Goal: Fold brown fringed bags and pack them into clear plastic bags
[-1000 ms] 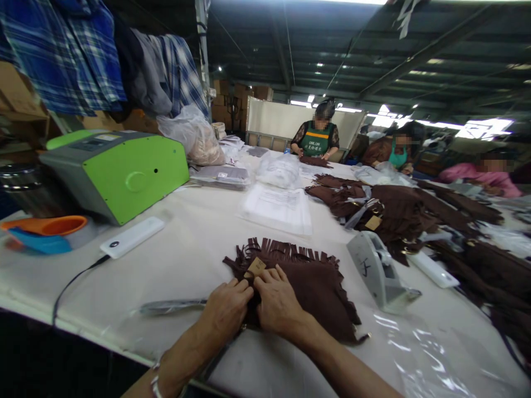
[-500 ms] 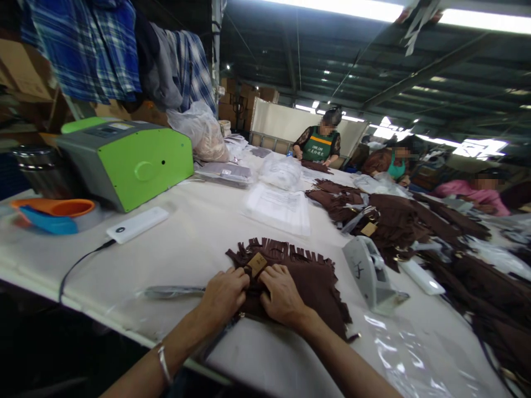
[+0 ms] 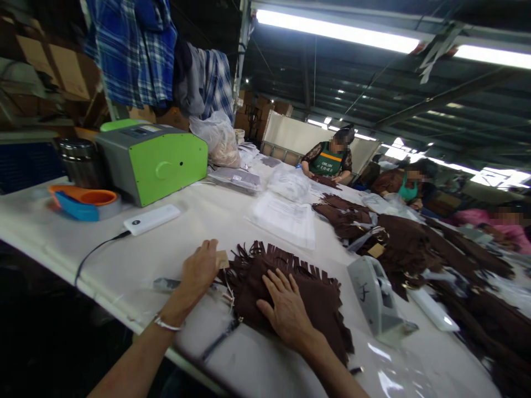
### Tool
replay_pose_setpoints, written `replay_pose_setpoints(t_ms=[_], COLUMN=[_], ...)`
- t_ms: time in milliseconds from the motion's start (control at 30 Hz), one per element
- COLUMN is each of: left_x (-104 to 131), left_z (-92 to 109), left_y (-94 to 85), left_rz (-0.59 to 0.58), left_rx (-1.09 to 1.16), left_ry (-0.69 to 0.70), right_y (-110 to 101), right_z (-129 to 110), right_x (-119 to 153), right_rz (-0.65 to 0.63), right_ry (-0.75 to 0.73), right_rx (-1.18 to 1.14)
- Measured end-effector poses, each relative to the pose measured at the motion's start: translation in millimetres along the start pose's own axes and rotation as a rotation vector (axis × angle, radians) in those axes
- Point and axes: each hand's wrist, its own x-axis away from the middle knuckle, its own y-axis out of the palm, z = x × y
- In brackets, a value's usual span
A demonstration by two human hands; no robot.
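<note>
A dark brown fringed bag lies flat on the white table in front of me. My right hand rests on it with fingers stretched out. Off the bag's left edge, my left hand pinches a small tan hang tag. Pale cord hangs below the tag beside the bag. Under my left wrist lies a thin clear-wrapped strip, partly hidden by the arm.
A green and grey machine, a tape roll with orange core and a white power bank stand left. To the right are a grey tape dispenser and piled brown bags. A co-worker in a green apron works opposite.
My left hand has moved left off the bag, taking the tag with it. My right hand has opened and now lies flat on the bag. The view has shifted slightly.
</note>
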Motion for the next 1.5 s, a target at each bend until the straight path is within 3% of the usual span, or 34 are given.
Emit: replay_pose_setpoints(t_ms=[67, 133, 200, 300, 400, 500, 633, 733, 867, 1000, 1067, 1133, 1233, 1300, 1400, 1500], left_x=[5, 14, 25, 40, 47, 47, 45, 52, 69, 74, 67, 54, 33, 26, 29, 42], left_z=[-23, -33, -28, -5, 7, -1, -17, -21, -29, -34, -33, -30, -26, -25, -27, -33], left_y=[-8.7, -14.4, -14.9, -6.5, 4.7, 7.3, -3.0, -9.3, -10.7, -13.7, -16.5, -17.7, -13.5, -9.2, -9.3, -20.4], left_rz=[0.029, 0.024, -0.011, -0.099, -0.148, -0.106, -0.041, -0.079, -0.179, -0.263, -0.275, -0.242, -0.195, -0.21, -0.266, -0.353], left_rx=[-0.023, 0.021, 0.153, 0.344, 0.319, 0.209, 0.129, 0.075, -0.005, 0.016, 0.067, 0.104, 0.12, 0.087, 0.009, -0.024], left_ry=[-0.071, -0.038, 0.155, 0.567, 0.707, 0.687, 0.677, 0.64, 0.551, 0.485, 0.453, 0.432, 0.458, 0.469, 0.413, 0.293], right_y=[-9, -16, -18, -17, -18, -24, -33, -32, -11, 13, 16, 12, 4, 5, 17, 28], right_z=[3, 9, 16, 19, 11, -3, -18, -30, -46, -51, -46, -38, -29, -30, -38, -44], right_x=[12, 26, 38, 46, 39, 23, -4, -29, -62, -91, -101, -108, -115, -120, -130, -139], right_rz=[-0.047, -0.104, -0.158, -0.183, -0.102, -0.038, -0.015, 0.014, -0.063, -0.122, -0.077, -0.003, 0.073, 0.074, 0.05, 0.025], right_ry=[-0.067, -0.131, -0.168, -0.174, -0.124, -0.08, -0.065, -0.127, -0.354, -0.438, -0.406, -0.279, -0.095, -0.059, -0.052, -0.055], right_rx=[-0.012, 0.016, 0.066, 0.105, 0.086, 0.071, 0.148, 0.121, -0.015, -0.202, -0.359, -0.437, -0.392, -0.352, -0.34, -0.401])
